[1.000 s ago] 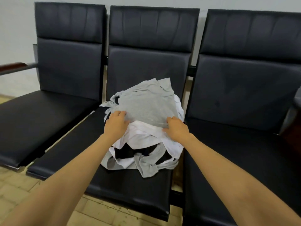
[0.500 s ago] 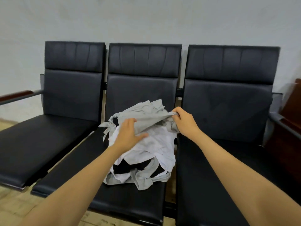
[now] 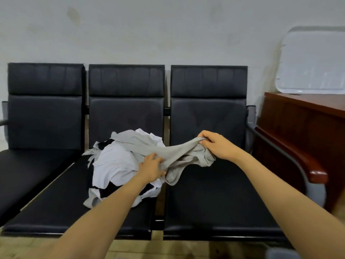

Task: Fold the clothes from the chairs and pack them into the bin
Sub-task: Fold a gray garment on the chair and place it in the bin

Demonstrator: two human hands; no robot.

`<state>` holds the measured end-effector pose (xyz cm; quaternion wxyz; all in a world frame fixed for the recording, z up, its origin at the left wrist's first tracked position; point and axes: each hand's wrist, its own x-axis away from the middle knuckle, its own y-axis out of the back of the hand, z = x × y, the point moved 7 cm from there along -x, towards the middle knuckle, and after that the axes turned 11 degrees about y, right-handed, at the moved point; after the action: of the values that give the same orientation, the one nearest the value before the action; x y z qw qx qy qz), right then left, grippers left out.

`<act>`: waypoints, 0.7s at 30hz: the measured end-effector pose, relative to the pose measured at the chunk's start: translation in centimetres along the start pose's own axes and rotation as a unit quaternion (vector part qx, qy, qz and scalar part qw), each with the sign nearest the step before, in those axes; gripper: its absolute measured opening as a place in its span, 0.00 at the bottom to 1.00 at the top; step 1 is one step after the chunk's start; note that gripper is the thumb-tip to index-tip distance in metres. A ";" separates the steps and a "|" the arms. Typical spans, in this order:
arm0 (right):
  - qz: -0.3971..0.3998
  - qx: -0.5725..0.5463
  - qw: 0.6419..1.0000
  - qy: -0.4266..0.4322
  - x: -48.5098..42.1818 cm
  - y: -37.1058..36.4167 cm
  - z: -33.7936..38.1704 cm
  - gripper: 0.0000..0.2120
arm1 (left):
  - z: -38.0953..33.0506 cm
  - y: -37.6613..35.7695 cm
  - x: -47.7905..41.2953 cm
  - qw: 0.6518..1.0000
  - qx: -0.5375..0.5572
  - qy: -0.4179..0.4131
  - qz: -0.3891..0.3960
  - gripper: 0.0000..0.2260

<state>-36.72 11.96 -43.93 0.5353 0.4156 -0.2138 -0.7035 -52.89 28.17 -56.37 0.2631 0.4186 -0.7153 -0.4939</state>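
I see chair row (image 3: 127, 109) across frame centre; clothes pile (image 3: 115, 165) on middle seat; garment (image 3: 179, 152) stretched from pile over right seat, between left hand (image 3: 152, 168) and right hand (image 3: 218, 144); desk (image 3: 302, 116) at right edge.

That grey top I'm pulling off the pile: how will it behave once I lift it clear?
Probably floppy: the grey top sags between the right hand and the left hand. Likely light: it hangs from finger grips alone. Its far end lies on the pile, so it may drag other pieces along.
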 end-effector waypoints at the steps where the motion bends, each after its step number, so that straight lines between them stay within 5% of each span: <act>1: 0.002 0.003 1.000 -0.010 0.8 0.4 -0.7 0.07 | -0.6 -1.1 0.1 1.000 -0.002 0.001 0.010 0.17; 6: 0.014 0.066 0.992 -0.104 4.1 1.9 -6.5 0.08 | -3.0 -2.2 0.1 0.985 0.162 0.057 -0.002 0.06; 9: -0.031 0.101 0.981 -0.161 5.7 2.8 -9.7 0.07 | -5.3 0.2 0.2 0.917 0.380 0.115 -0.040 0.07; 11: -0.079 0.116 0.974 -0.176 6.4 3.6 -10.7 0.08 | -7.9 3.5 0.5 0.870 0.482 0.072 -0.072 0.06; 14: -0.150 0.116 0.968 -0.164 6.6 5.5 -10.6 0.09 | -12.2 7.9 1.3 0.850 0.523 -0.024 -0.066 0.08; 17: -0.154 0.147 0.958 -0.195 6.8 6.8 -11.4 0.08 | -15.0 6.7 1.8 0.865 0.495 -0.048 0.073 0.06; 20: -0.021 0.198 0.940 -0.275 7.6 5.6 -13.4 0.12 | -16.3 1.5 3.8 0.795 0.504 -0.044 0.333 0.16; 21: 0.027 0.200 0.936 -0.289 8.1 4.7 -14.0 0.15 | -15.7 -0.1 4.0 0.797 0.481 -0.035 0.363 0.22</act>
<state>-23.29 4.89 -51.19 0.3752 0.2864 -0.5068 -0.7213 -42.44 17.11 -50.76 0.1634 0.1833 -0.9689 0.0311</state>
